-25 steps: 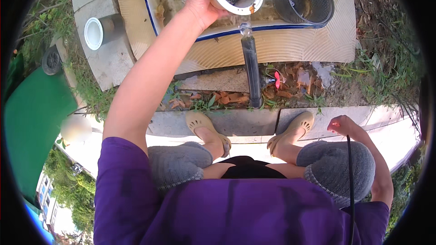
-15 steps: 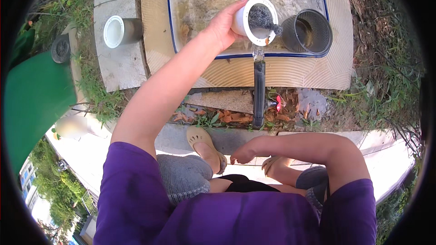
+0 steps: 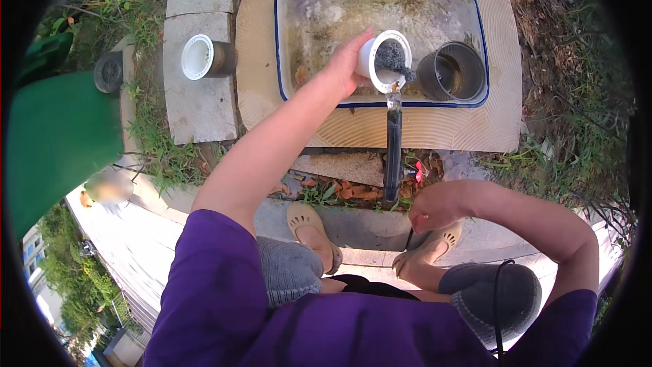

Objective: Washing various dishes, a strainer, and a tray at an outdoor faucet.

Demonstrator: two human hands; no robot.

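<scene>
My left hand (image 3: 346, 68) is wrapped around the side of a white round cup (image 3: 369, 61), tilted with its mouth toward me. Dark grey, clumpy matter (image 3: 390, 56) lies inside and spills onto the rim. Just below the cup is the clear end of a dark upright pipe (image 3: 394, 149). My right hand (image 3: 438, 205) hangs with curled fingers just right of the pipe's foot, near a small red handle (image 3: 419, 171); whatever its fingers hold, if anything, is hidden. Right of the cup, a dark see-through container (image 3: 462, 71) leans in a blue-rimmed glass tray (image 3: 319, 98).
The tray rests on a ridged tan board (image 3: 475, 132). A second white-rimmed cup (image 3: 198, 58) lies on its side on grey paving slabs (image 3: 197, 112). Dry leaves (image 3: 353, 192) surround the pipe's foot. A green bin (image 3: 68, 136) stands at the left.
My right hand has come up from beside my feet, moving right and forward toward the red handle. My left hand keeps holding the tilted cup above the tray. The whole view has shifted.
</scene>
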